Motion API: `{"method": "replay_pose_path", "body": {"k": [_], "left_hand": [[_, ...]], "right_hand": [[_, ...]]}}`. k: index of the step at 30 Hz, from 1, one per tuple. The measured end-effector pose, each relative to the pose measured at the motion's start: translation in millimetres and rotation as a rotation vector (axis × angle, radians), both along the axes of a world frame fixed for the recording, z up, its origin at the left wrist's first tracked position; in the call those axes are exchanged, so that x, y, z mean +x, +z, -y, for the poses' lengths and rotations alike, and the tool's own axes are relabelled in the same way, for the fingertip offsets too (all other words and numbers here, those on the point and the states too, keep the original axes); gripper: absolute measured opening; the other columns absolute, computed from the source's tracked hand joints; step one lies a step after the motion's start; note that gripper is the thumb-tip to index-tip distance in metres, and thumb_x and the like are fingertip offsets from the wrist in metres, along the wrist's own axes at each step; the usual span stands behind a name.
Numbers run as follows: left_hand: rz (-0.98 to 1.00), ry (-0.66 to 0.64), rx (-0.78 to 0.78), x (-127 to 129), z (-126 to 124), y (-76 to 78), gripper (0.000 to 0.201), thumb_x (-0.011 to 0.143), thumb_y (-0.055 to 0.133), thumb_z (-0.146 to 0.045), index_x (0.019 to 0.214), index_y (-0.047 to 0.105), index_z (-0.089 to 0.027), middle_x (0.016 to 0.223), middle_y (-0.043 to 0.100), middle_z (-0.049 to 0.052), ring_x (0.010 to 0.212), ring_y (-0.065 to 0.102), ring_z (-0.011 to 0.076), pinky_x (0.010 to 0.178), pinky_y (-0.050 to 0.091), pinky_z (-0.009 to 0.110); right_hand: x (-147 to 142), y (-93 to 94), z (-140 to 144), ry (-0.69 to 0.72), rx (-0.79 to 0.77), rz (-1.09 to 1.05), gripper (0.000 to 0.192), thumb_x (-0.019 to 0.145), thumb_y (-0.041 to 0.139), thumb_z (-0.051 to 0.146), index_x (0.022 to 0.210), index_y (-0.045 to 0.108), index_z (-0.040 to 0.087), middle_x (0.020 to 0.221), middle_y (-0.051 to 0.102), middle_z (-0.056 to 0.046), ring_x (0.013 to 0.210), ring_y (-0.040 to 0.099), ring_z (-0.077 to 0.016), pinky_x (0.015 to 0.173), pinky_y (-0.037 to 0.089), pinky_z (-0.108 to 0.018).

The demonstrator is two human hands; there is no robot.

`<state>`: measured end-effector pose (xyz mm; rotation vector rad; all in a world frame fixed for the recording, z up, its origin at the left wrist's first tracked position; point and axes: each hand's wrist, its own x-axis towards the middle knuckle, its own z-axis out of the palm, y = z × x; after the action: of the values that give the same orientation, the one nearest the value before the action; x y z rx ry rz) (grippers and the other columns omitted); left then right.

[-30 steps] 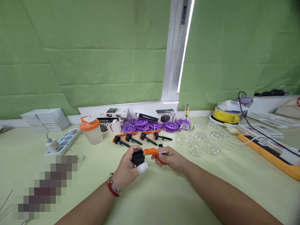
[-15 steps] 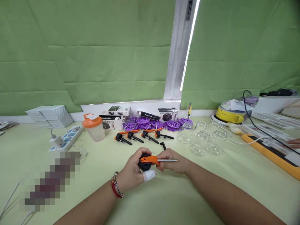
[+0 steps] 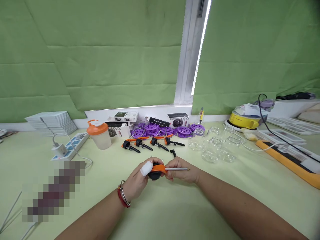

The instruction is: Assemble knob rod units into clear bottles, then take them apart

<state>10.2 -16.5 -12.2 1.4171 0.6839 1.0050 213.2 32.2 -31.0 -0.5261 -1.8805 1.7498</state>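
Observation:
Both hands hold one small tool (image 3: 158, 169) over the pale green table (image 3: 175, 206): a black round body with an orange lever and a thin metal rod pointing right. My left hand (image 3: 138, 180), its thumb wrapped in white tape, cups the black body. My right hand (image 3: 182, 170) pinches the orange lever and the rod. Just beyond lies a row of several like tools (image 3: 150, 143), black with orange levers, and a loose small black part (image 3: 173, 153).
Purple discs (image 3: 170, 129) and small boxes (image 3: 120, 124) lie by the wall. An orange-lidded shaker cup (image 3: 99, 134) and a power strip (image 3: 71, 148) stand left. Clear glass jars (image 3: 215, 146) sit right, then a yellow appliance (image 3: 243, 120) and an orange-edged tray (image 3: 290, 160).
My left thumb has lifted from under the tool to its upper left side. The rod now points level to the right. The view shifted slightly.

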Motion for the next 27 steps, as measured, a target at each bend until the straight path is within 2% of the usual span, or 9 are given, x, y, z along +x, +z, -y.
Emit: {"method": "replay_pose_path", "body": {"k": [5, 8, 10, 13, 15, 17, 19, 21, 27], "left_hand": [[0.003, 0.022, -0.037, 0.6, -3.4, 2.8, 0.034, 0.089, 0.041, -0.041, 0.103, 0.059, -0.015, 0.085, 0.06, 0.008, 0.074, 0.049, 0.0164, 0.064, 0.034, 0.028], [-0.01, 0.067, -0.057, -0.1, -7.9, 1.2, 0.032, 0.087, 0.044, -0.038, 0.099, 0.061, -0.014, 0.081, 0.061, 0.008, 0.071, 0.049, 0.0163, 0.062, 0.035, 0.028], [0.037, 0.141, -0.066, -2.7, -13.4, -0.4, 0.031, 0.085, 0.047, -0.038, 0.098, 0.062, -0.014, 0.078, 0.06, 0.006, 0.067, 0.048, 0.015, 0.06, 0.035, 0.027], [0.204, 0.316, -0.084, -10.3, -26.0, -2.3, 0.029, 0.084, 0.048, -0.037, 0.095, 0.062, -0.014, 0.07, 0.055, 0.003, 0.059, 0.047, 0.0128, 0.057, 0.035, 0.027], [0.321, 0.441, -0.084, -16.7, -35.4, -3.8, 0.025, 0.083, 0.049, -0.034, 0.092, 0.061, -0.014, 0.066, 0.054, 0.002, 0.056, 0.047, 0.0125, 0.056, 0.036, 0.026], [0.402, 0.52, -0.09, -22.2, -43.4, -6.3, 0.021, 0.082, 0.05, -0.032, 0.09, 0.06, -0.015, 0.065, 0.054, 0.001, 0.055, 0.048, 0.0123, 0.054, 0.037, 0.026], [0.438, 0.548, -0.104, -25.5, -48.3, -9.0, 0.02, 0.081, 0.051, -0.031, 0.09, 0.06, -0.015, 0.065, 0.053, 0.001, 0.053, 0.048, 0.012, 0.053, 0.038, 0.026], [0.448, 0.539, -0.124, -26.1, -49.7, -11.0, 0.02, 0.081, 0.051, -0.03, 0.091, 0.059, -0.015, 0.064, 0.053, 0.0, 0.053, 0.048, 0.0116, 0.052, 0.038, 0.025], [0.441, 0.5, -0.17, -21.8, -44.3, -8.3, 0.02, 0.082, 0.051, -0.03, 0.091, 0.059, -0.014, 0.064, 0.052, 0.0, 0.052, 0.048, 0.0105, 0.052, 0.039, 0.024]], "right_hand": [[-4.5, -2.0, 0.3, -0.061, 0.013, 0.02, 0.038, 0.076, 0.065, 0.048, 0.068, 0.064, 0.01, 0.058, 0.051, 0.001, 0.056, 0.041, -0.0088, 0.056, 0.032, -0.024], [-8.3, -7.8, -1.8, -0.117, 0.025, 0.031, 0.041, 0.077, 0.063, 0.05, 0.066, 0.063, 0.011, 0.059, 0.052, 0.0, 0.056, 0.041, -0.0087, 0.055, 0.031, -0.023], [-10.6, -12.9, -4.6, -0.185, 0.047, 0.06, 0.041, 0.078, 0.06, 0.051, 0.071, 0.064, 0.011, 0.062, 0.054, 0.0, 0.056, 0.041, -0.0086, 0.054, 0.032, -0.022], [-13.2, -19.9, -8.6, -0.322, 0.137, 0.207, 0.039, 0.081, 0.058, 0.046, 0.096, 0.065, 0.011, 0.071, 0.059, -0.002, 0.056, 0.045, -0.0092, 0.053, 0.035, -0.022], [-16.1, -22.9, -9.4, -0.38, 0.355, 0.36, 0.036, 0.084, 0.056, 0.038, 0.108, 0.062, 0.012, 0.08, 0.062, -0.005, 0.064, 0.052, -0.0117, 0.059, 0.041, -0.024], [-22.4, -23.9, -8.4, -0.379, 0.694, 0.512, 0.028, 0.088, 0.05, 0.026, 0.111, 0.062, 0.015, 0.093, 0.064, -0.008, 0.079, 0.057, -0.0154, 0.07, 0.044, -0.027], [-33.0, -23.2, -6.4, -0.322, 1.052, 0.666, 0.031, 0.089, 0.044, 0.015, 0.115, 0.059, 0.016, 0.108, 0.062, -0.011, 0.093, 0.057, -0.0188, 0.078, 0.045, -0.03], [-46.4, -21.4, -4.7, -0.263, 1.3, 0.777, 0.034, 0.088, 0.043, 0.01, 0.12, 0.055, 0.014, 0.115, 0.059, -0.014, 0.098, 0.056, -0.0217, 0.078, 0.045, -0.033], [-70.8, -17.8, 1.5, -0.084, 1.617, 0.908, 0.019, 0.084, 0.044, 0.003, 0.089, 0.061, 0.007, 0.081, 0.064, -0.012, 0.075, 0.058, -0.0212, 0.065, 0.043, -0.033]]}}
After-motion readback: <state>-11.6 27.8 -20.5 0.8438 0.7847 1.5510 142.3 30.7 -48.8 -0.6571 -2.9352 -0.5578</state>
